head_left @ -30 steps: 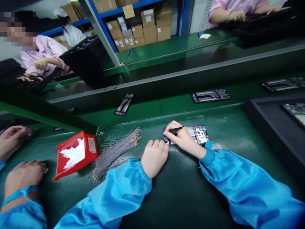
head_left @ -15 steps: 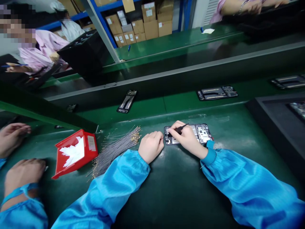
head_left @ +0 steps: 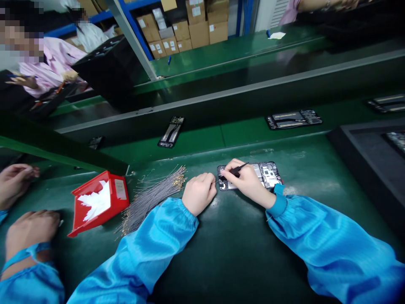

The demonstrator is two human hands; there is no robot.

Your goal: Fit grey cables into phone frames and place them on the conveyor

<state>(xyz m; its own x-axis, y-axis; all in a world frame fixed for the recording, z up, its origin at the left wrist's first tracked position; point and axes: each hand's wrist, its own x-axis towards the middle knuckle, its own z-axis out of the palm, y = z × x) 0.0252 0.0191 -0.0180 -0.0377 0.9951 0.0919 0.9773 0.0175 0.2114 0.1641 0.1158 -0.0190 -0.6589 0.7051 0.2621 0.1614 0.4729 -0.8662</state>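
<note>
An opened phone lies flat on the green bench, its circuit board showing at the right end. My right hand is closed around black tweezers over the phone's left part, hiding the tips. At the phone's left edge my left hand rests on the bench with its fingers pinched together. A thin grey cable seems to run from those fingers to the phone; it is barely visible. Left of this hand lies a bundle of grey cables with gold-coloured ends.
A red bin holds white slips beside the cables. At far left are a co-worker's hands. Behind the bench, opened phones lie on a green strip. A black tray stands at right, and a green post slants down at left.
The phones on the strip behind the bench have shifted to the right. My view has tilted slightly. Both my hands stay almost in place at the phone.
</note>
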